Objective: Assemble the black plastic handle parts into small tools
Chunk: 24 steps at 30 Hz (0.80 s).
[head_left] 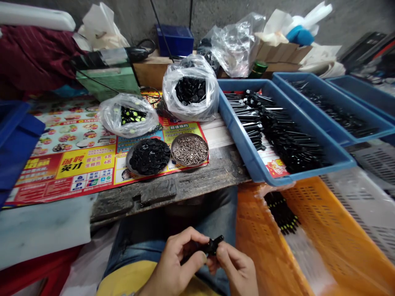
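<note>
My left hand (182,259) is closed around a small black plastic part (213,246), held low over my lap. Thumb and fingers of my right hand (236,267) pinch the same part from the other side; its exact kind is partly hidden by the fingers. On the bench beyond the hands stand a dish of black discs (149,156) and a dish of small metal screws (189,150). Behind them are a plastic bag with black and yellow-green pieces (132,115) and a bigger bag of black pieces (191,91).
A blue tray (277,181) of long black parts sits to the right, with another blue tray (348,142) beyond. Below is an orange crate (348,230) holding black parts with yellow tips (282,213). The worn wooden bench edge (160,193) lies between me and the dishes.
</note>
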### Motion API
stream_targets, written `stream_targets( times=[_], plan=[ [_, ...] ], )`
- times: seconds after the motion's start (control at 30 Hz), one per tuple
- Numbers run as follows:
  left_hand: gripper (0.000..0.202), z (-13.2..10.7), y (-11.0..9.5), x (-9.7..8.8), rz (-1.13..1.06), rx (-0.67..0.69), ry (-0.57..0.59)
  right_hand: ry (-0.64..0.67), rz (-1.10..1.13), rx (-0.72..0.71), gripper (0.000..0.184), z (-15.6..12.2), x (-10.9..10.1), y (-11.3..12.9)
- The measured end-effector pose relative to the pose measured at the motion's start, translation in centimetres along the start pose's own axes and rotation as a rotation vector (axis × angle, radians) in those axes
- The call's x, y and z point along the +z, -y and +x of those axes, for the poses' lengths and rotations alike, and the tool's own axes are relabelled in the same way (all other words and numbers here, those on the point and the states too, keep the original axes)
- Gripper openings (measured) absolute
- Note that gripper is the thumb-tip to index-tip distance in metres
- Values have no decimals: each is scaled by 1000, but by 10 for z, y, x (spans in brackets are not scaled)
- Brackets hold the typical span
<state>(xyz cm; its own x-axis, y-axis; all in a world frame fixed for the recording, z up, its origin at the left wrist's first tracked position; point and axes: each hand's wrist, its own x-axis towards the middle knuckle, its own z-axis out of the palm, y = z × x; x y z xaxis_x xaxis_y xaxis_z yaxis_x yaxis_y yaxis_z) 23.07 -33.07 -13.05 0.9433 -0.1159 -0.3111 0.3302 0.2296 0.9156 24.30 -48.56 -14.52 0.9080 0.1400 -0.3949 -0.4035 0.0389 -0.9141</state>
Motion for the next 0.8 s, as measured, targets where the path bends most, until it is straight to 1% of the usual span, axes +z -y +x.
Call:
stream_targets(
  times=[0.3, 0.37, 0.43, 0.57, 0.7, 0.8],
  plan=[
    [12, 2, -1, 0, -11, -6, -6, 3, -16, -7, 43, 0, -4, -3],
    [12, 2, -3, 0, -10, -5, -10, 52, -21, -2, 42, 1, -5, -4],
    [12, 2, -4, 1, -13, -3, -7, 74, -14, 6, 41, 1, -5, -4],
    [11, 2, -4, 1, -9, -3, -7, -11, 12, 19, 41, 0, -1, 0],
    [11, 1, -1, 0, 14, 1, -10, -22, 8, 17, 43, -1, 2, 3],
    [12, 0, 0, 0, 16, 2, -16, -10, -8, 9, 43, 0, -1, 0]
  ],
)
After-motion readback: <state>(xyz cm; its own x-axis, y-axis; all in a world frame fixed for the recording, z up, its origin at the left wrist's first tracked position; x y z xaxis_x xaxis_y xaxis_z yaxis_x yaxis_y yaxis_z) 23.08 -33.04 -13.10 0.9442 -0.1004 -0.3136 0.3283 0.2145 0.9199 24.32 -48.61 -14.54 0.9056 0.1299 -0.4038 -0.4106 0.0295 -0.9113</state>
